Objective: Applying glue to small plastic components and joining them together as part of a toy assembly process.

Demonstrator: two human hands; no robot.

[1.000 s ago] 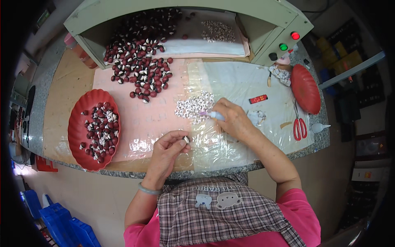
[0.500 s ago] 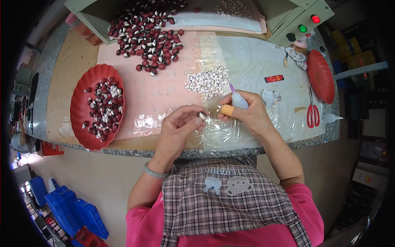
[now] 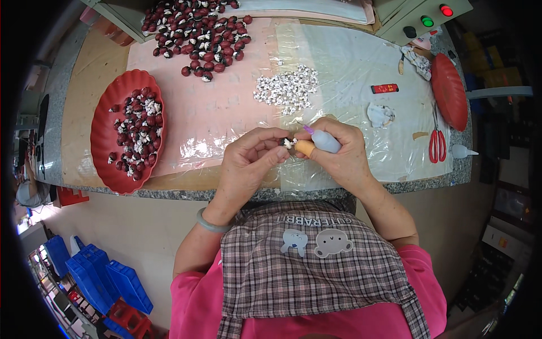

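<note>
My left hand [image 3: 245, 164] pinches a small black-and-white ball-like piece [image 3: 287, 143] between thumb and fingertips. Close against it, my right hand [image 3: 347, 155] grips a translucent squeeze bottle [image 3: 326, 141] with a purple tip. An orange finger cover [image 3: 305, 148] sits on a right-hand digit, whose end meets the piece. Any small part pinched there is too hidden to tell. Just beyond the hands lies a heap of tiny white pieces with dark spots [image 3: 288, 87]. To the left, a red scalloped tray [image 3: 101, 133] holds dark-red balls, many with white parts on them.
Many red, black and white balls [image 3: 209, 48] lie at the back left. On the right are a red-and-black packet [image 3: 385, 88], a crumpled white wipe [image 3: 380, 115], red-handled scissors [image 3: 437, 147], a second small bottle [image 3: 463, 151] and another red tray [image 3: 450, 93].
My hands have come together, the right one moving left to meet the piece in the left. The bottle has tilted further left. The whole view has shifted slightly.
</note>
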